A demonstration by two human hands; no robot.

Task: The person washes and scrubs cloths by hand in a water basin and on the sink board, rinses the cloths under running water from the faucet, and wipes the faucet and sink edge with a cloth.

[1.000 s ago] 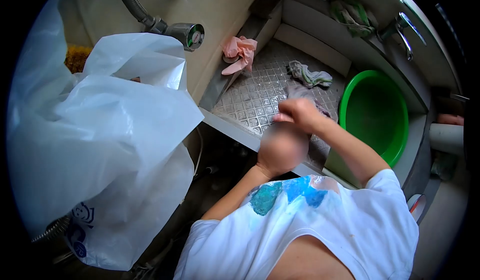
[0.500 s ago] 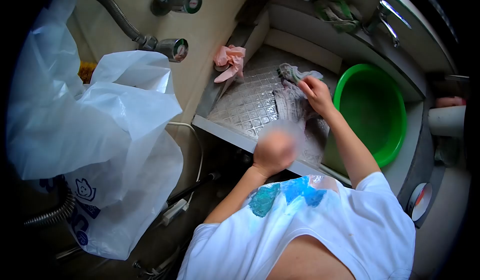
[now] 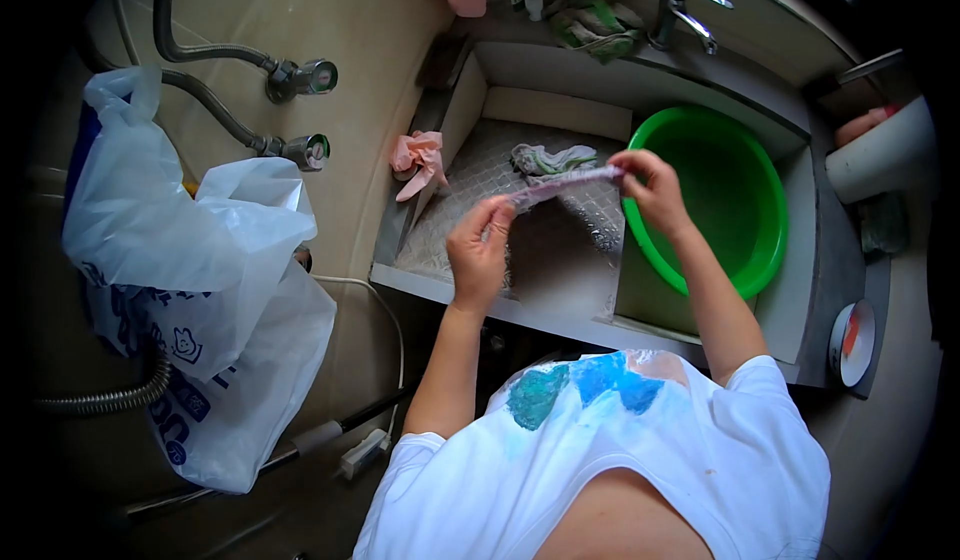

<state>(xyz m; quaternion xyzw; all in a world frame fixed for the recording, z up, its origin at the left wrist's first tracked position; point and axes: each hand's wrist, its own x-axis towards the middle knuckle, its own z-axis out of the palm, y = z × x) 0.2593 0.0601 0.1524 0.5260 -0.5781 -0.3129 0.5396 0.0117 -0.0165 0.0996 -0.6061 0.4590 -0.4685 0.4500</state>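
Note:
A damp-looking pale cloth [image 3: 562, 188] is stretched between my two hands above the ribbed sink bottom. My left hand [image 3: 480, 255] pinches its left end between thumb and fingers. At the other end, beside the rim of the green basin [image 3: 640, 230], my right hand [image 3: 652, 192] grips the cloth with bent fingers. Its upper edge is pulled nearly straight; how far it hangs below is hard to make out. Just behind it, a white-and-green cloth [image 3: 553, 158] lies crumpled in the sink [image 3: 450, 293].
Pink rubber gloves [image 3: 420, 160] hang over the sink's left edge. A tap [image 3: 688, 12] stands at the back, near a green-and-grey rag [image 3: 597, 25]. White plastic bags [image 3: 230, 260] hang at the left. A small bowl [image 3: 852, 343] rests at the right.
The cloth that lay in the sink is now lifted and stretched between both hands. My left hand has moved left and up from the front edge. The view has shifted.

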